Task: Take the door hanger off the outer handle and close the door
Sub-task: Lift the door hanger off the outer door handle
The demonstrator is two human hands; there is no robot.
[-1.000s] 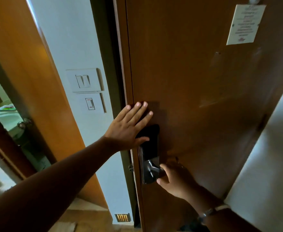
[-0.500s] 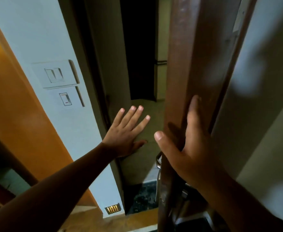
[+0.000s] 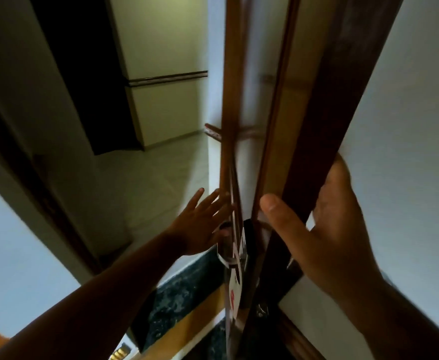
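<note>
The brown wooden door [image 3: 314, 131] stands wide open, seen edge-on. My right hand [image 3: 327, 229] grips its edge, thumb on the near side and fingers wrapped behind. A white door hanger [image 3: 235, 287] with red and dark print hangs from the outer handle [image 3: 225, 239] on the corridor side. My left hand [image 3: 204, 222] is blurred, fingers spread, right beside that handle and the top of the hanger. Whether it touches either, I cannot tell.
The dark door frame [image 3: 44, 183] runs down the left with a pale wall [image 3: 13, 281] beside it. Beyond lies a corridor with a pale tiled floor [image 3: 156, 183] and a dark marble threshold [image 3: 177, 294]. A white wall [image 3: 415, 152] stands on the right.
The door has swung from shut to wide open. My right hand went from the inner handle to the door's edge. My left hand left the frame and reached out to the outer handle.
</note>
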